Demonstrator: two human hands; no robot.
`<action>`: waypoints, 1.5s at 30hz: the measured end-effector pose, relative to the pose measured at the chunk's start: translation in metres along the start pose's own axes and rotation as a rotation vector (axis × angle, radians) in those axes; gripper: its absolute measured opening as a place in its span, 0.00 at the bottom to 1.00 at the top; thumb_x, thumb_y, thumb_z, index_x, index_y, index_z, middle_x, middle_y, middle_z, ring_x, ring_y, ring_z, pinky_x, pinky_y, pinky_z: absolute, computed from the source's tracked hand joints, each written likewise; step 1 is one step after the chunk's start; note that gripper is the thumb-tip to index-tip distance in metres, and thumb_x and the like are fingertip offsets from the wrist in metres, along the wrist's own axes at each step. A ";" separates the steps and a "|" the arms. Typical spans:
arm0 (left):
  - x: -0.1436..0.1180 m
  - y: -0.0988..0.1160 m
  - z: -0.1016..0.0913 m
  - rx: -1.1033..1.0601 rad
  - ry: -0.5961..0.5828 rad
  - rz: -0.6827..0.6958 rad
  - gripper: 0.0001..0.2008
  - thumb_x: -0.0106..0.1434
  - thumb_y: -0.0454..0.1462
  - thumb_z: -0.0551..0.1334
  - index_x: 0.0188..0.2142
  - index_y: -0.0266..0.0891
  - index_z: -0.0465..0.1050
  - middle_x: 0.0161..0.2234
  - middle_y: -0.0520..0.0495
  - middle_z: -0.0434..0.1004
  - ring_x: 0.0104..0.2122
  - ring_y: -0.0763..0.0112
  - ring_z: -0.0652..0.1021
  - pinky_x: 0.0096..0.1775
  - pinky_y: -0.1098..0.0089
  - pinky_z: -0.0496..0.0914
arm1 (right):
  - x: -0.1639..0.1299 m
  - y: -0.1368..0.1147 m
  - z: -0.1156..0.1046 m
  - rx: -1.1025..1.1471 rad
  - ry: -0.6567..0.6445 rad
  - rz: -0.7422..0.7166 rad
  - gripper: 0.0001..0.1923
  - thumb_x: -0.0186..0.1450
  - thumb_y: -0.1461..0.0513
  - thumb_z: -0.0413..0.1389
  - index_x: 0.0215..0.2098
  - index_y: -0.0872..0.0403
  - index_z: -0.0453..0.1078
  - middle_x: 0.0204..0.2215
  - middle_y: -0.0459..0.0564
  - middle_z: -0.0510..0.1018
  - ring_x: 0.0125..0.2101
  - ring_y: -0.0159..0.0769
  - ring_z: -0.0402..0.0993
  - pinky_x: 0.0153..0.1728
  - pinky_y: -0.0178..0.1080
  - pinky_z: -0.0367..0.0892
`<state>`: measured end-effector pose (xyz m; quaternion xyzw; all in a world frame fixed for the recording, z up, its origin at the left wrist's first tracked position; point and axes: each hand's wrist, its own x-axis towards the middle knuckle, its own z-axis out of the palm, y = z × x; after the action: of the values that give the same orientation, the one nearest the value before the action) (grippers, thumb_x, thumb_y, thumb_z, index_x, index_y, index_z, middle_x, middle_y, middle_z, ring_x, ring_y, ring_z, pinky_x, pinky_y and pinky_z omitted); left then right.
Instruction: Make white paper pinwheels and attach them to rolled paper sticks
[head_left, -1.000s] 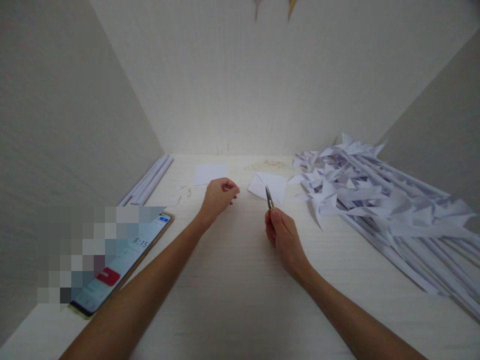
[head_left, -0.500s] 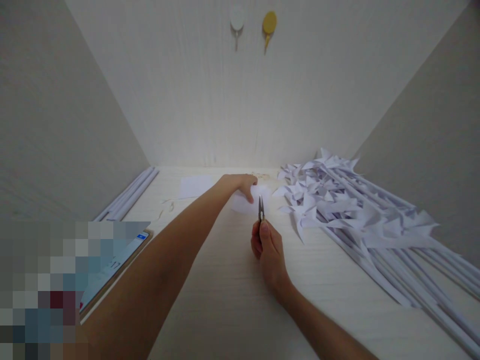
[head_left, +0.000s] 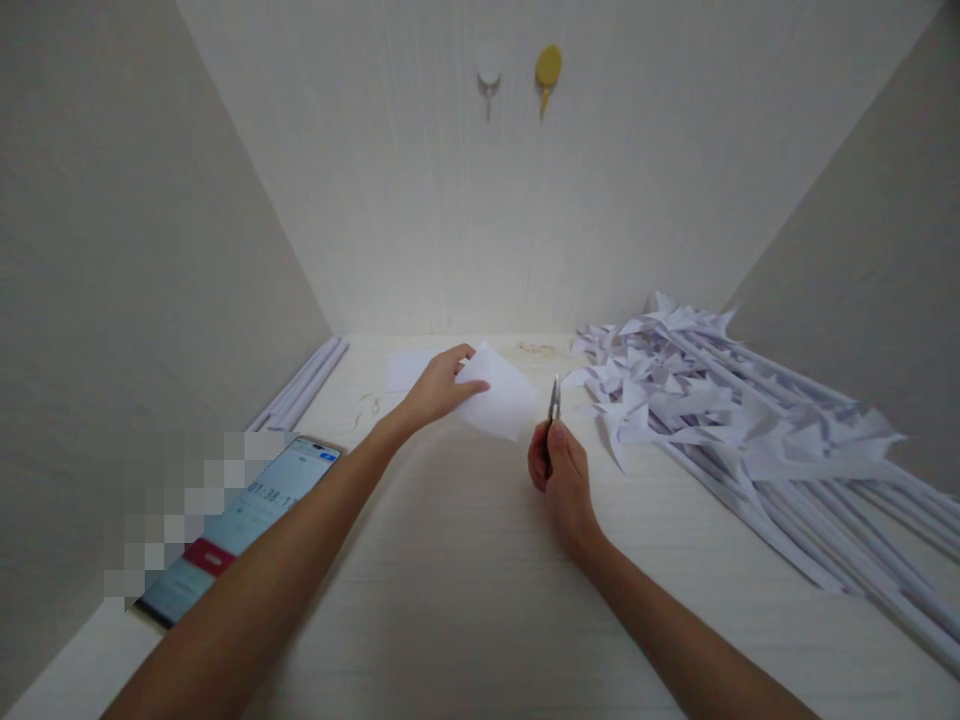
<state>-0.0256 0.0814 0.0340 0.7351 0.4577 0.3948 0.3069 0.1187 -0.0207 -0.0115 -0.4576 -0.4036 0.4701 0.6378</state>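
Though pinched, paper (head_left: 499, 403) beside hand (head_left: 439, 387)

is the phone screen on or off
On. The phone, lying flat on the table beside the left forearm, shows a lit display with digits near its top and a red bar lower down; part of it is blurred out.

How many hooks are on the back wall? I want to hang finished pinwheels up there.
2. A white hook and a yellow hook sit side by side high on the back wall, the white one to the left. Both are bare.
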 end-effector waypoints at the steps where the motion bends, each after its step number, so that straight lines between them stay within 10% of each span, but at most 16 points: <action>1: -0.009 0.000 -0.001 -0.051 -0.016 -0.048 0.11 0.44 0.36 0.64 0.29 0.38 0.66 0.21 0.53 0.71 0.21 0.74 0.71 0.23 0.76 0.62 | 0.000 0.001 -0.001 -0.024 0.000 -0.023 0.23 0.56 0.43 0.47 0.21 0.53 0.56 0.13 0.38 0.57 0.12 0.22 0.47 0.12 0.29 0.42; 18: -0.030 0.006 0.011 -0.097 0.327 0.001 0.16 0.41 0.38 0.67 0.32 0.39 0.70 0.19 0.56 0.68 0.22 0.74 0.70 0.25 0.76 0.61 | 0.005 0.006 -0.001 -0.039 -0.216 0.085 0.23 0.54 0.42 0.48 0.26 0.53 0.58 0.14 0.40 0.64 0.13 0.25 0.57 0.12 0.29 0.50; 26: -0.036 0.014 0.036 -0.681 0.551 -0.209 0.27 0.40 0.36 0.67 0.41 0.40 0.60 0.31 0.51 0.73 0.29 0.74 0.75 0.33 0.73 0.69 | 0.004 0.004 -0.003 -0.118 -0.120 -0.058 0.19 0.60 0.46 0.45 0.28 0.53 0.60 0.12 0.37 0.59 0.13 0.24 0.54 0.13 0.29 0.49; 30: -0.043 0.022 0.049 -0.958 0.361 -0.354 0.12 0.43 0.35 0.65 0.29 0.36 0.67 0.29 0.50 0.74 0.31 0.76 0.75 0.38 0.72 0.69 | 0.004 0.000 -0.003 -0.152 -0.053 -0.166 0.17 0.62 0.48 0.43 0.30 0.53 0.60 0.14 0.37 0.58 0.14 0.25 0.53 0.14 0.30 0.49; 39: -0.049 0.019 0.057 -0.827 0.094 -0.348 0.08 0.44 0.37 0.66 0.24 0.34 0.74 0.22 0.52 0.74 0.26 0.77 0.73 0.35 0.72 0.68 | 0.002 -0.002 -0.004 -0.176 -0.048 -0.200 0.15 0.64 0.50 0.42 0.31 0.52 0.59 0.14 0.38 0.58 0.15 0.25 0.54 0.15 0.30 0.50; 45: -0.044 0.022 0.048 -0.769 0.279 -0.387 0.09 0.44 0.37 0.66 0.19 0.33 0.71 0.20 0.52 0.73 0.22 0.79 0.71 0.30 0.74 0.67 | -0.001 -0.002 -0.002 -0.150 -0.013 -0.132 0.17 0.63 0.48 0.43 0.31 0.52 0.60 0.18 0.39 0.62 0.14 0.23 0.53 0.13 0.30 0.48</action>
<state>0.0134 0.0283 0.0142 0.4083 0.4440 0.5669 0.5611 0.1204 -0.0221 -0.0100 -0.4733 -0.4709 0.3984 0.6288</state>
